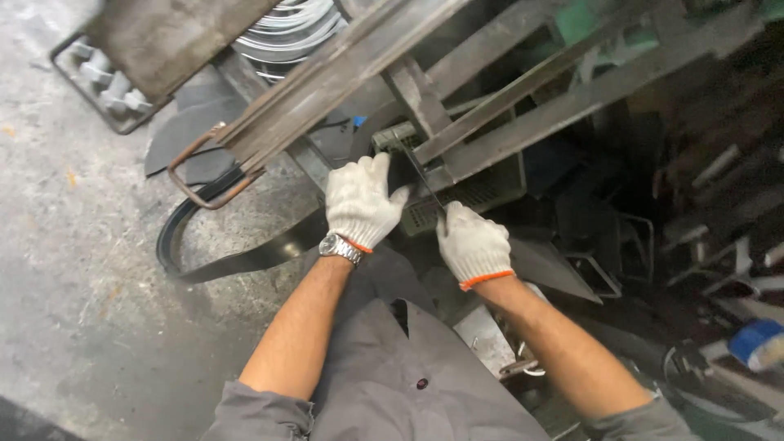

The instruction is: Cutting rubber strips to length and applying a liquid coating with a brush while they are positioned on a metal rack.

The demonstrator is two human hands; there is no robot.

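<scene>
Single head view, looking steeply down and forward from wearer's head. Close range: forearms enter from bottom, left hand [358, 204] and right hand [474, 245] at frame centre. Floor [73, 245] fills left side; metal frame [490, 90] crosses top; clutter at right.

The thin dark metal strip [420, 175] I hold is narrow, flat and blackish. It runs tilted, from beneath the grey steel frame bars [490, 122] down toward me, lying against the green mesh crate [482, 192] behind it.
</scene>
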